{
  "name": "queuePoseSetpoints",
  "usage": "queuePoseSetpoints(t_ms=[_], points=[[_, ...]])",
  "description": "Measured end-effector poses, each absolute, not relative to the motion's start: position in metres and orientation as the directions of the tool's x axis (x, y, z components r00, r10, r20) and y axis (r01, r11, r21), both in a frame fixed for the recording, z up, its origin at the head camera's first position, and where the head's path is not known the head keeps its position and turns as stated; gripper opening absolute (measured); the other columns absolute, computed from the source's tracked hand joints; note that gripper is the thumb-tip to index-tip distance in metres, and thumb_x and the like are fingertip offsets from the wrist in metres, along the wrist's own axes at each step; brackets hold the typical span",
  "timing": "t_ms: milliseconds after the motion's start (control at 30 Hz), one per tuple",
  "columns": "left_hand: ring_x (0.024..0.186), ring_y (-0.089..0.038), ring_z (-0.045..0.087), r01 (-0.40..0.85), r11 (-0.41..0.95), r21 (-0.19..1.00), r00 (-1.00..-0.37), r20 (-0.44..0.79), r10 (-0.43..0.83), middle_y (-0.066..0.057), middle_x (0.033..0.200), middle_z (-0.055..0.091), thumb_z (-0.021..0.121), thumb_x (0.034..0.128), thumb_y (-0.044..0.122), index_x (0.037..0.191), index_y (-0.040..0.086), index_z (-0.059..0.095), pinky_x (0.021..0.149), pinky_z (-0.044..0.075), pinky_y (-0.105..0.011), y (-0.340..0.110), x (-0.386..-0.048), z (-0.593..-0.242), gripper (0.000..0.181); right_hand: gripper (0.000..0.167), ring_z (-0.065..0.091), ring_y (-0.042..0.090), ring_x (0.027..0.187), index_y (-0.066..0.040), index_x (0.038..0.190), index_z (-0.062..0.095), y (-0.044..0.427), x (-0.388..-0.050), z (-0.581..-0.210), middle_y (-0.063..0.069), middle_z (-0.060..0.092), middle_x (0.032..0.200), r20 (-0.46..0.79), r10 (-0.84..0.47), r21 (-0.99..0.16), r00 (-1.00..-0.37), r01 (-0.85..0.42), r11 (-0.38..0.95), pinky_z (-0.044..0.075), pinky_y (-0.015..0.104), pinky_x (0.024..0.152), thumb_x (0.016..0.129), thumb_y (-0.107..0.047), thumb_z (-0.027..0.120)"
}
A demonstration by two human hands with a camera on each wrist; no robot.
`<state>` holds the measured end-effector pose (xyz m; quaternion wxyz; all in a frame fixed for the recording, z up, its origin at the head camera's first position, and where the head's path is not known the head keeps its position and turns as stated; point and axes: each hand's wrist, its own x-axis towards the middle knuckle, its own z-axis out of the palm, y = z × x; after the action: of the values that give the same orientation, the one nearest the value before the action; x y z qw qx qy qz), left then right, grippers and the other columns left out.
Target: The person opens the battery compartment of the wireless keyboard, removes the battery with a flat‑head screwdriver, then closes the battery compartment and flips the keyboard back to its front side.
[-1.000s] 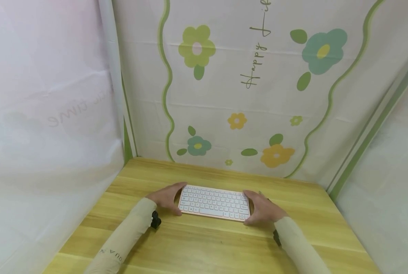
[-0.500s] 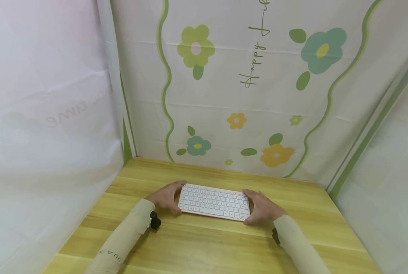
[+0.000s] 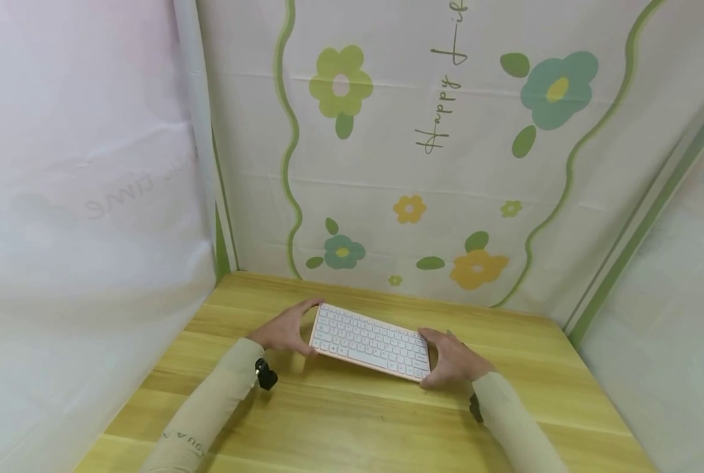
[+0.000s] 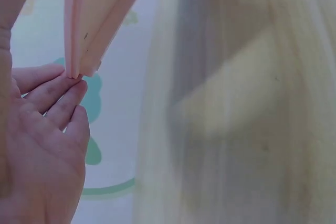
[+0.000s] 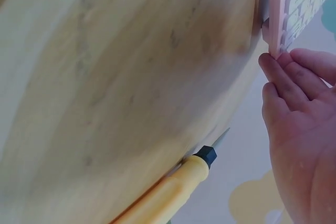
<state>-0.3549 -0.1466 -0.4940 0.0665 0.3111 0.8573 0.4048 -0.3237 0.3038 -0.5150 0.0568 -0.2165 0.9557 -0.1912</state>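
Observation:
A small white keyboard [image 3: 371, 341] with a pink edge slants in the head view, its left end higher than its right. My left hand [image 3: 284, 328] pinches the left end between thumb and fingers. In the left wrist view, the fingertips of the left hand [image 4: 50, 135] touch the edge of the keyboard's pink underside [image 4: 97, 24], which is off the table. My right hand [image 3: 455, 358] grips the right end. The right wrist view has the right hand [image 5: 307, 114] with fingertips at the keyboard's edge [image 5: 278, 14], close to the table.
Beside the right hand lies a tool with a yellow handle [image 5: 176, 190], black collar and thin pointed metal tip. The wooden table [image 3: 340, 427] backs onto a flower-printed curtain [image 3: 375, 164], with white curtains [image 3: 92, 263] along the sides. Black wrist cameras [image 3: 266, 374] sit at the sleeves.
My left hand has raised the keyboard's left end from the table, tilting it. The right hand has stayed at the right end, almost unmoved.

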Motion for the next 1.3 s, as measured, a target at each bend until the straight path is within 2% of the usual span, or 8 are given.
queuePoseSetpoints(t_ms=[133,300,400,567,800,967,1100,1300], points=[[0.162,-0.041,0.023,0.475,0.441,0.761,-0.797,0.161,0.581,-0.014,0.173,0.03,0.096,0.0681,0.016,0.167,0.011,0.026,0.129,0.025,-0.065,-0.146,-0.354,-0.481,0.121,0.127,0.043,0.037,0.153,-0.005,0.162,0.04,0.3,-0.323,-0.515,0.011,0.047,0.165,-0.019,-0.451,-0.395,-0.892,-0.408,0.823,0.019,0.069,0.129,0.059,-0.053,0.097],[0.164,-0.036,0.019,0.482,0.372,0.793,-0.785,0.202,0.586,-0.01,0.176,0.025,0.096,0.0722,0.02,0.168,0.011,0.023,0.132,0.021,-0.059,-0.142,-0.352,-0.462,0.121,0.124,0.044,0.04,0.151,-0.002,0.161,0.04,0.295,-0.321,-0.513,0.014,0.048,0.164,-0.016,-0.47,-0.437,-0.882,-0.417,0.797,0.03,0.066,0.125,0.062,-0.051,0.098],[0.165,-0.035,0.016,0.486,0.286,0.826,-0.765,0.243,0.596,-0.012,0.176,0.023,0.095,0.0733,0.015,0.168,0.006,0.021,0.133,0.016,-0.057,-0.138,-0.353,-0.446,0.12,0.122,0.045,0.043,0.15,0.0,0.161,0.039,0.292,-0.321,-0.51,0.018,0.046,0.164,-0.016,-0.495,-0.445,-0.869,-0.437,0.782,0.039,0.063,0.122,0.066,-0.052,0.097],[0.164,-0.04,0.015,0.502,0.181,0.845,-0.736,0.308,0.603,-0.02,0.174,0.024,0.091,0.0745,0.01,0.166,-0.001,0.02,0.133,0.013,-0.061,-0.127,-0.356,-0.412,0.117,0.126,0.046,0.048,0.148,0.005,0.161,0.034,0.291,-0.326,-0.498,0.026,0.043,0.164,0.028,-0.541,-0.437,-0.841,-0.497,0.75,0.042,0.062,0.119,0.07,-0.056,0.095],[0.161,-0.04,0.027,0.547,0.226,0.806,-0.743,0.344,0.575,-0.023,0.169,0.033,0.091,0.0779,0.014,0.166,-0.003,0.021,0.132,0.021,-0.056,-0.107,-0.355,-0.366,0.113,0.122,0.044,0.05,0.149,0.003,0.163,0.032,0.281,-0.329,-0.454,0.028,0.04,0.165,0.058,-0.563,-0.441,-0.824,-0.527,0.726,0.04,0.064,0.12,0.073,-0.051,0.095],[0.16,-0.036,0.032,0.566,0.302,0.767,-0.749,0.326,0.576,-0.021,0.169,0.037,0.094,0.0761,0.019,0.166,-0.001,0.023,0.132,0.026,-0.048,-0.088,-0.354,-0.343,0.116,0.123,0.042,0.049,0.151,0.003,0.163,0.031,0.272,-0.33,-0.417,0.026,0.039,0.166,0.102,-0.578,-0.42,-0.809,-0.562,0.713,0.038,0.064,0.121,0.075,-0.055,0.093],[0.16,-0.035,0.033,0.579,0.313,0.753,-0.738,0.319,0.595,-0.022,0.169,0.035,0.095,0.0754,0.02,0.166,-0.002,0.023,0.132,0.028,-0.046,-0.074,-0.352,-0.329,0.118,0.12,0.042,0.046,0.151,0.001,0.163,0.032,0.266,-0.333,-0.389,0.023,0.041,0.166,0.163,-0.596,-0.38,-0.787,-0.607,0.698,0.039,0.064,0.121,0.076,-0.056,0.091],[0.162,-0.036,0.026,0.552,0.266,0.79,-0.722,0.294,0.626,-0.022,0.172,0.03,0.093,0.0796,0.018,0.167,-0.001,0.018,0.133,0.024,-0.046,-0.06,-0.351,-0.324,0.116,0.114,0.038,0.042,0.155,-0.007,0.167,0.03,0.256,-0.333,-0.353,0.016,0.04,0.169,0.198,-0.594,-0.402,-0.78,-0.617,0.676,0.036,0.067,0.122,0.08,-0.051,0.09]])
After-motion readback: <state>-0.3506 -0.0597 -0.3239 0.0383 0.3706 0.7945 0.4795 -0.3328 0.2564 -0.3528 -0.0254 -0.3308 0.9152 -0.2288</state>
